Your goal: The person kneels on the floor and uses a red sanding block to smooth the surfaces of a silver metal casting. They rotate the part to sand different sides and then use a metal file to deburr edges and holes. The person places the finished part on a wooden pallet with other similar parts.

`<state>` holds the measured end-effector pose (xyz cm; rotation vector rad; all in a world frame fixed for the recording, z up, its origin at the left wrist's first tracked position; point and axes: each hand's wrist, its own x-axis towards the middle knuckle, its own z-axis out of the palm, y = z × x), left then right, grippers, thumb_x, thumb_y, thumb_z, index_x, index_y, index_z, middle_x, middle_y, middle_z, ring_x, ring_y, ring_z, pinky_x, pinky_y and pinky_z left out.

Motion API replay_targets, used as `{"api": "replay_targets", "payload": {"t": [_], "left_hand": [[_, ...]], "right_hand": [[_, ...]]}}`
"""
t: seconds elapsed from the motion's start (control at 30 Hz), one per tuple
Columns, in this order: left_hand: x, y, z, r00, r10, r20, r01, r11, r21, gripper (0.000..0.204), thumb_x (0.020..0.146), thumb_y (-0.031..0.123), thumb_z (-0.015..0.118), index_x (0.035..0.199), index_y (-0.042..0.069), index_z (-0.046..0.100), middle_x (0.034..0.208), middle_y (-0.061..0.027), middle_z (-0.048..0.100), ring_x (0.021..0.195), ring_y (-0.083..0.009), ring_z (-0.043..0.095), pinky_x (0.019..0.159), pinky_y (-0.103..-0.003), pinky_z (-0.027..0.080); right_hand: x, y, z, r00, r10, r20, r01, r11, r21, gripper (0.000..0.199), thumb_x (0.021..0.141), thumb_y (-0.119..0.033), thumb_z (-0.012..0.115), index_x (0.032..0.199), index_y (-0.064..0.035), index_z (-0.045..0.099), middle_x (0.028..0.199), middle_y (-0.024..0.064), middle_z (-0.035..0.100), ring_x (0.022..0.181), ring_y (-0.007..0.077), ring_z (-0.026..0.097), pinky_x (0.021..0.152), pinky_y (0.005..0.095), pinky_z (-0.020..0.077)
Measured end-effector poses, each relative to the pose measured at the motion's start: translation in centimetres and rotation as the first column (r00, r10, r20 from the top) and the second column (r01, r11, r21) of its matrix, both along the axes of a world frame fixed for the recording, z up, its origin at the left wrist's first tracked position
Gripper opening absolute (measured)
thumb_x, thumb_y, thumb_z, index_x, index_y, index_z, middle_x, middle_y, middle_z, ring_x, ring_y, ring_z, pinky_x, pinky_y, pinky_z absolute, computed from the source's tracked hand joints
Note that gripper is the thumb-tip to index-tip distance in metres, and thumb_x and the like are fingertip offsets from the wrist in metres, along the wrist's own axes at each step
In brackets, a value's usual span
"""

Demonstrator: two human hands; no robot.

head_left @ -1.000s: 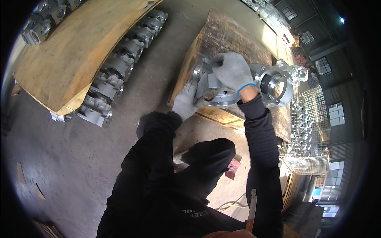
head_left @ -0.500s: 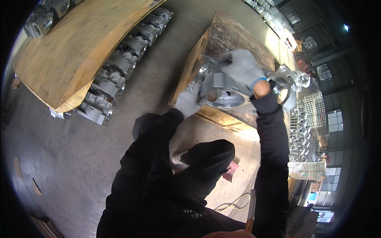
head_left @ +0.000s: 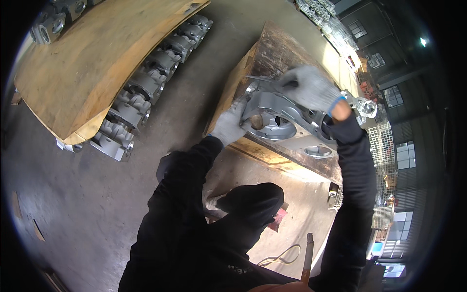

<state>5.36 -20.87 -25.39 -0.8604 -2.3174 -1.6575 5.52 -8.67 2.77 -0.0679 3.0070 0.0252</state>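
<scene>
Head view, looking down: a person in dark sleeves and grey knit gloves bent over a grey metal casting (head_left: pixel 287 117) that lay on a wooden board (head_left: pixel 272 48) raised off the concrete floor (head_left: pixel 97 214). The left hand (head_left: pixel 231 124) was pressed against the casting's near-left edge, fingers curled on its rim beside a round opening in the part. The right hand (head_left: pixel 309 90) was closed over the casting's top, gripping its upper side; how far the fingers wrapped underneath could not be told. The casting sat tilted, its left end near the board's corner, its right end running under the right wrist towards a round flange (head_left: pixel 367 107) at the far right. To the left, well apart across a strip of floor, a second wooden sheet (head_left: pixel 92 63) covered a row of similar grey castings (head_left: pixel 141 92), whose ends showed along its lower edge. A dark knee (head_left: pixel 253 202) stood between the two arms, and a yellowish cord (head_left: pixel 282 255) lay looped on the floor near the lower edge.
</scene>
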Motion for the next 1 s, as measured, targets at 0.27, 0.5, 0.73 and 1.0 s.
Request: {"api": "replay_targets", "payload": {"t": [0.27, 0.5, 0.73, 1.0], "left_hand": [[0.3, -0.5, 0.8, 0.984, -0.074, 0.164, 0.082, 0.996, -0.041, 0.073, 0.088, 0.024, 0.07, 0.152, 0.002, 0.044, 0.142, -0.0295, 0.059, 0.119, -0.0451, 0.065, 0.101, -0.049, 0.056], [0.1, -0.3, 0.4, 0.991, -0.069, 0.116, 0.071, 0.997, -0.018, 0.073, 0.087, 0.023, 0.07, 0.151, 0.001, 0.045, 0.141, -0.0279, 0.06, 0.117, -0.0457, 0.065, 0.099, -0.05, 0.056], [0.3, 0.1, -0.2, 0.997, -0.015, 0.081, 0.012, 0.999, 0.038, 0.073, 0.087, 0.024, 0.071, 0.151, 0.001, 0.045, 0.141, -0.0272, 0.06, 0.118, -0.0459, 0.065, 0.1, -0.05, 0.056], [0.6, -0.1, 0.5, 0.988, -0.027, 0.149, 0.023, 0.999, 0.031, 0.073, 0.088, 0.022, 0.073, 0.152, 0.001, 0.044, 0.139, -0.029, 0.061, 0.118, -0.0463, 0.065, 0.101, -0.05, 0.055]], "right_hand": [[1.0, 1.6, 1.0, 0.985, 0.174, -0.007, -0.174, 0.984, -0.045, 0.021, 0.086, -0.014, 0.074, 0.104, -0.0068, 0.082, 0.107, 0.0144, 0.078, 0.097, 0.0322, 0.076, 0.09, 0.0403, 0.0595], [1.6, 1.0, 1.6, 0.971, 0.232, 0.064, -0.231, 0.973, -0.021, 0.02, 0.09, -0.014, 0.072, 0.107, -0.0057, 0.077, 0.117, 0.0143, 0.071, 0.105, 0.0359, 0.072, 0.093, 0.0433, 0.0577], [4.3, 3.8, 3.2, 0.969, 0.152, 0.194, -0.182, 0.972, 0.147, 0.045, 0.096, -0.03, 0.073, 0.133, -0.006, 0.068, 0.115, 0.0249, 0.07, 0.106, 0.0414, 0.072, 0.091, 0.0484, 0.0569], [4.7, 1.7, 2.7, 0.957, -0.07, 0.28, -0.026, 0.946, 0.324, 0.046, 0.103, -0.018, 0.06, 0.149, -0.014, 0.06, 0.101, 0.025, 0.075, 0.09, 0.0389, 0.076, 0.084, 0.0459, 0.0605]]}}
